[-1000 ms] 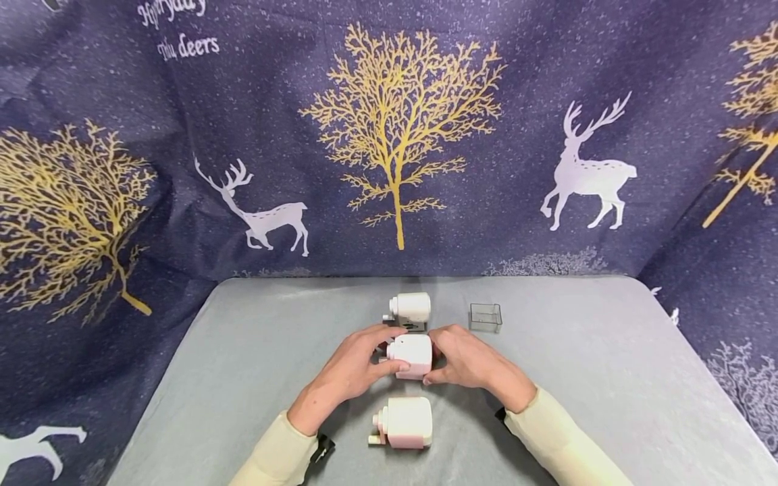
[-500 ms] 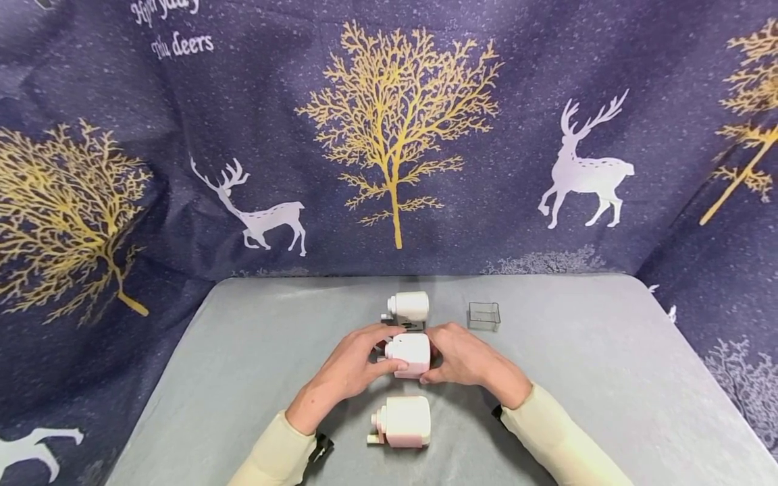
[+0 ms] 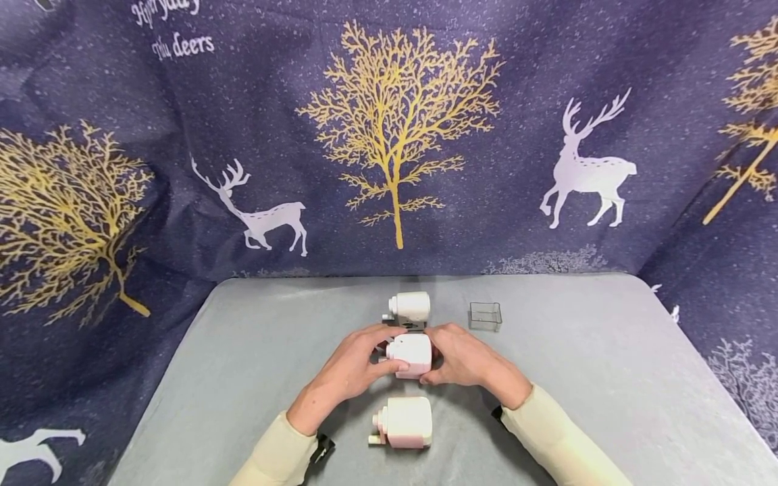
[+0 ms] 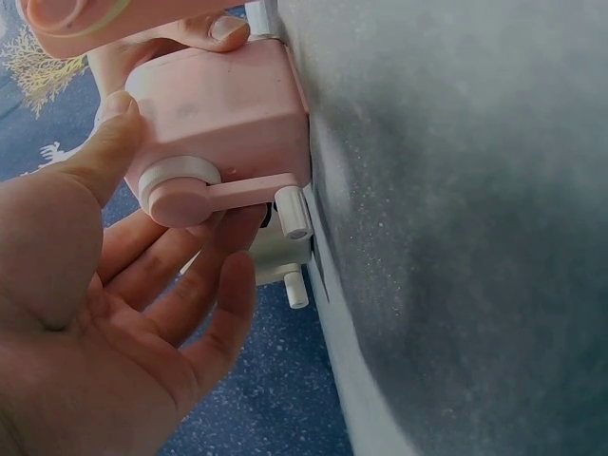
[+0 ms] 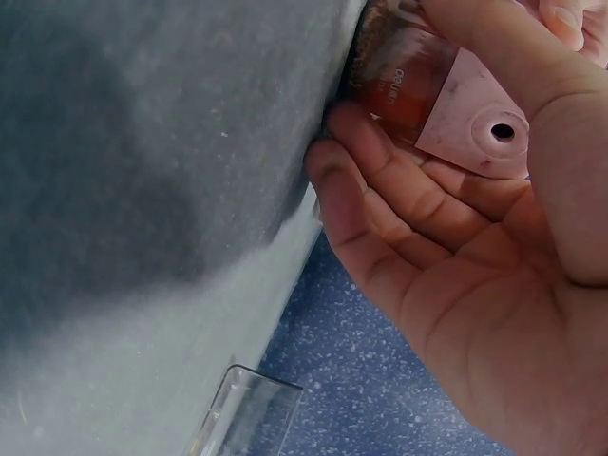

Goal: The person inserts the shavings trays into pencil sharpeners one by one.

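A pink crank pencil sharpener [image 3: 415, 352] stands upright on the grey table between my hands. My left hand [image 3: 352, 364] grips its crank side, thumb on the near face and fingers behind. In the left wrist view its pink crank arm [image 4: 252, 192] ends in a white knob. My right hand [image 3: 468, 358] holds the opposite end, thumb in front and fingers round the far side. There the right wrist view shows a pencil hole and a see-through reddish shavings drawer [image 5: 408, 81] with shavings inside, still in the body. My right fingertips lie right at the drawer's lower end.
Nearer to me stands a cream-and-pink sharpener [image 3: 408, 422], its crank pointing left. Behind the held one is a white sharpener [image 3: 411, 305]. A clear box [image 3: 485, 316] sits at the back right. A dark blue cloth [image 3: 273, 121] with deer and trees hangs behind the table.
The head view has shifted slightly. My right thumb and fingers have edged a little left along the sharpener; the left hand and the sharpeners stay in place.
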Tool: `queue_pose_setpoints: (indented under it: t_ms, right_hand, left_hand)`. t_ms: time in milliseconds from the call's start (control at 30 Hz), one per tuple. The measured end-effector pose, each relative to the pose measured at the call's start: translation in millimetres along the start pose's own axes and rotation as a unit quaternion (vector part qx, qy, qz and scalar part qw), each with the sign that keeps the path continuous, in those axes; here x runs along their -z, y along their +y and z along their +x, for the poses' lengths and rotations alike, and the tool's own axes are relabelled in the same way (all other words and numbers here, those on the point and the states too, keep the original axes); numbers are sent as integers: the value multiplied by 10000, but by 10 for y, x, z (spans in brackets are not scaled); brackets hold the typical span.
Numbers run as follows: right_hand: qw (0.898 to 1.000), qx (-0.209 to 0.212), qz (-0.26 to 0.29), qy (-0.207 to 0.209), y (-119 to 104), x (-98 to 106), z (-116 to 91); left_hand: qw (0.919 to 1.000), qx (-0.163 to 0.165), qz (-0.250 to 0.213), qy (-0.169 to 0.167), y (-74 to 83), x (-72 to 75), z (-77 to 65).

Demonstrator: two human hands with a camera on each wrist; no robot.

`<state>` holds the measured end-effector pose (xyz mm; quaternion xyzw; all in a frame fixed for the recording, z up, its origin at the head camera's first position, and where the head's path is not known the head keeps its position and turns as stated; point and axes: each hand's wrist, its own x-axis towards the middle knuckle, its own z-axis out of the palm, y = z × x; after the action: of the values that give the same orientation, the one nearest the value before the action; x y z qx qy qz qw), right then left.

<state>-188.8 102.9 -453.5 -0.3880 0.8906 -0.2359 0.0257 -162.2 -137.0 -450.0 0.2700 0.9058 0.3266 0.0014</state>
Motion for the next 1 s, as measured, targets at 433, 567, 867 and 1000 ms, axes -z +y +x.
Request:
queue_pose_setpoints:
  t_ms: [433, 567, 867, 1000]
  right_hand:
    - [9995, -191, 187, -184, -3, 12, -2]
    - [9992, -241, 242, -203, 7, 12, -6]
    - [9978, -317, 518, -251, 31, 20, -19]
    - [9970, -338, 631, -298, 44, 26, -32]
  left_hand:
    - [10000, 52, -24, -23, -25, -16, 0]
    - [10000, 77, -16, -35, -32, -12, 0]
    - [9997, -169, 167, 7, -36, 7, 2]
    - [9995, -216, 221, -47, -44, 13, 11]
